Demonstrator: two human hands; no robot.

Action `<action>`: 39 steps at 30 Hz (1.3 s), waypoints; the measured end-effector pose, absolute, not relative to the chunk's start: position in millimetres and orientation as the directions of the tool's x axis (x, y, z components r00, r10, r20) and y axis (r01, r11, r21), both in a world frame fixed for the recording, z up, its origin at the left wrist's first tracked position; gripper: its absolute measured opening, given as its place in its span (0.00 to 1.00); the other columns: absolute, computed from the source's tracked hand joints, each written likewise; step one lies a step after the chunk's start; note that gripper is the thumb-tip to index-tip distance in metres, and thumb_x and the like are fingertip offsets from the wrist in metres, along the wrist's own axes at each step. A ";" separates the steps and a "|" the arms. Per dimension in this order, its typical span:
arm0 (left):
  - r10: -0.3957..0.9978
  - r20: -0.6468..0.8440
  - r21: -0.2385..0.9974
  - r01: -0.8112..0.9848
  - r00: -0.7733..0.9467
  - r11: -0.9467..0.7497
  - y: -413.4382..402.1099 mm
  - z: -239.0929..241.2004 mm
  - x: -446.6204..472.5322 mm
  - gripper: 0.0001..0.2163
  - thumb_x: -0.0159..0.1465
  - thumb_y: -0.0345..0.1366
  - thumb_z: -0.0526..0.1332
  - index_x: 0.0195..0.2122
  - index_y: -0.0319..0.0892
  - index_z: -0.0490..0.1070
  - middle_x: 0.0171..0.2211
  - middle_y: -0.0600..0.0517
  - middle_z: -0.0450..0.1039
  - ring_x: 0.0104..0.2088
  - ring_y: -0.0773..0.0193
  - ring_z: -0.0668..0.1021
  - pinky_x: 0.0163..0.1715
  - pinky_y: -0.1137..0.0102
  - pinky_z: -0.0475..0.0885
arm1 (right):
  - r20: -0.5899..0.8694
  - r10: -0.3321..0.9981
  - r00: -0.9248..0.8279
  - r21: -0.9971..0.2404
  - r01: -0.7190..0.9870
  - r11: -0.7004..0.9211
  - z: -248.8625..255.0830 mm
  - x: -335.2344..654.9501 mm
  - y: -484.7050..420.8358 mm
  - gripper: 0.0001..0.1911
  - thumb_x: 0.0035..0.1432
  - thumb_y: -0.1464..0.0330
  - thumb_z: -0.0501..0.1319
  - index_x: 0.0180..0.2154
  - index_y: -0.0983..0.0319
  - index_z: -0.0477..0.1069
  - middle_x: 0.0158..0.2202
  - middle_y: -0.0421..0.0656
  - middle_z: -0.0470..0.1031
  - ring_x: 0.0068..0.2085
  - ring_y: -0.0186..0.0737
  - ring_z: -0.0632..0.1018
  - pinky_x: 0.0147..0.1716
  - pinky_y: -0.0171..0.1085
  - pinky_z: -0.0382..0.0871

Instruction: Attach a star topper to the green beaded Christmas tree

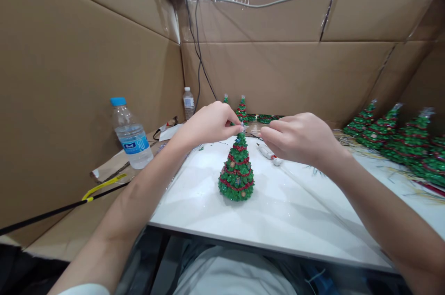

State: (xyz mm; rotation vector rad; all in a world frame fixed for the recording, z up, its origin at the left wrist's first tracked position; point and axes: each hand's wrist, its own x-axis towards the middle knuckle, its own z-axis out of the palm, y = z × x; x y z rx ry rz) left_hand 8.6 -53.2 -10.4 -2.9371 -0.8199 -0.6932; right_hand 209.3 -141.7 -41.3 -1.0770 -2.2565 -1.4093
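One tree, vertical, pointed upward

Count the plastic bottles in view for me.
2: a blue-capped water bottle at the left, in front of the left cardboard wall, and a white-capped bottle farther back, near the corner. Others could be hidden from this view.

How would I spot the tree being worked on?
Find the white table and look near its front middle. A green tree stands there, the left hand at its tip. Unlike the other trees, behind and at right, this one stands alone.
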 end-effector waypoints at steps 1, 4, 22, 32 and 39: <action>0.490 0.424 0.080 0.507 0.762 -0.858 -55.9 -10.0 9.0 0.11 0.59 0.40 0.62 0.25 0.39 0.79 0.20 0.52 0.71 0.20 0.71 0.62 0.21 0.71 0.53 | 0.574 0.460 -0.678 0.647 0.719 0.253 -40.8 209.6 -140.9 0.12 0.53 0.76 0.52 0.20 0.62 0.64 0.15 0.38 0.62 0.18 0.31 0.57 0.22 0.36 0.39; 0.508 0.431 0.026 0.552 0.746 -0.833 -62.4 -9.6 11.0 0.11 0.58 0.40 0.63 0.25 0.39 0.79 0.19 0.51 0.69 0.20 0.69 0.62 0.22 0.70 0.52 | 0.581 0.507 -0.636 0.588 0.759 0.279 -38.2 211.9 -136.2 0.13 0.54 0.74 0.52 0.19 0.62 0.65 0.15 0.38 0.63 0.19 0.30 0.56 0.23 0.36 0.40; 0.566 0.437 0.051 0.610 0.699 -0.791 -61.5 -10.7 15.1 0.08 0.57 0.38 0.64 0.28 0.40 0.81 0.19 0.51 0.72 0.21 0.67 0.67 0.23 0.70 0.54 | 0.557 0.704 -0.441 -0.394 0.606 0.691 -37.8 244.1 -81.1 0.22 0.51 0.62 0.66 0.17 0.62 0.56 0.15 0.31 0.50 0.20 0.25 0.51 0.19 0.31 0.42; 0.559 0.438 0.086 0.586 0.704 -0.805 -57.8 -11.4 14.8 0.08 0.56 0.38 0.65 0.25 0.40 0.80 0.18 0.52 0.70 0.20 0.68 0.65 0.22 0.70 0.53 | 0.504 0.766 -0.400 -0.631 0.436 0.642 -50.4 245.0 -65.3 0.24 0.47 0.61 0.69 0.16 0.63 0.58 0.14 0.31 0.52 0.19 0.23 0.53 0.16 0.29 0.43; 0.560 0.439 0.075 0.593 0.702 -0.802 -58.4 -11.4 14.3 0.07 0.56 0.38 0.65 0.26 0.41 0.81 0.18 0.52 0.72 0.22 0.66 0.68 0.23 0.70 0.54 | 0.475 0.804 -0.359 -0.749 0.314 0.583 -65.2 246.5 -56.3 0.24 0.44 0.60 0.72 0.16 0.64 0.60 0.13 0.32 0.57 0.17 0.22 0.56 0.15 0.27 0.45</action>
